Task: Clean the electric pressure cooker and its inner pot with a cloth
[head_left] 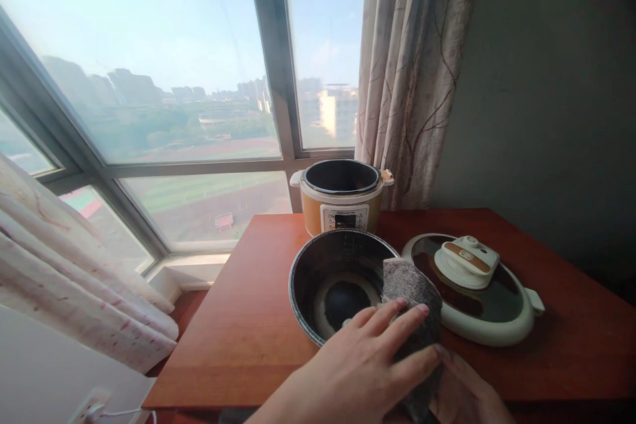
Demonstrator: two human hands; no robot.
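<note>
well, the person is leaning over a reddish wooden table (238, 318) by the window, and both hands are working at its near edge. the left hand (365, 361) is lying flat with its fingers stretched out and a little spread, pressing on a grey cloth (410, 288) rather than closing round it. the cloth is draping over the near right rim of a dark pot (318, 278), which is sitting on the table just in front of the person. part of the cloth is hanging inside the pot and part outside.

the right hand (467, 397) is showing only in part, low down to the right of the cloth and touching its lower end. the cloth and the edge of view are hiding most of it, so i cannot tell whether it is gripping or lying loose.

just beside the pot on the right, a round lid (489, 308) with a cream knob is lying on the table. behind the pot, near the window (173, 79), a cooker (342, 209) is standing open, its front panel facing the person. a patterned curtain (412, 66) is hanging behind it to the right.
</note>
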